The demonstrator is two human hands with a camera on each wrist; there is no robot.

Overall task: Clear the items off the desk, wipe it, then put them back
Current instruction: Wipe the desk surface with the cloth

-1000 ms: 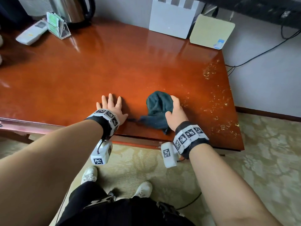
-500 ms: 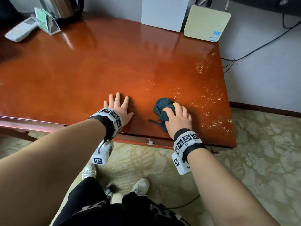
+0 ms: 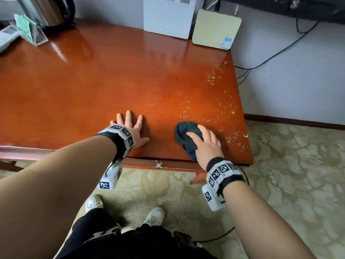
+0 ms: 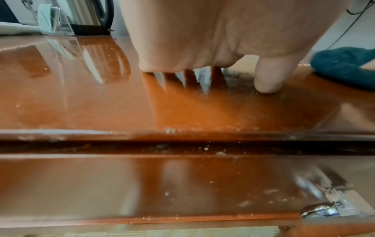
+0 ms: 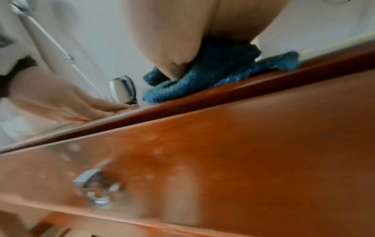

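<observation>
A dark teal cloth (image 3: 183, 134) lies bunched on the glossy red-brown desk (image 3: 93, 86), close to its front edge. My right hand (image 3: 207, 144) covers the cloth's right side, with thumb and fingers curled over it. In the right wrist view the thumb digs into the cloth (image 5: 223, 64) at the desk's lip. My left hand (image 3: 133, 130) lies flat on the desk to the left of the cloth, fingers spread and holding nothing. The left wrist view shows its palm (image 4: 202, 40) down and the cloth (image 4: 341, 67) off to the right. Shiny specks (image 3: 214, 75) dot the desk's right part.
At the desk's back stand a white box (image 3: 168, 15) and a beige square board (image 3: 214, 28). A clear card holder (image 3: 29, 32), a metal kettle (image 3: 46, 10) and a remote (image 3: 7, 38) sit at the back left. Cables (image 3: 270, 57) hang right of the desk. A drawer knob (image 3: 158, 164) sticks out below the front edge.
The spread cloth has been gathered into a tighter bunch, and my right hand has moved from its right side onto it. My left hand has stayed flat in place.
</observation>
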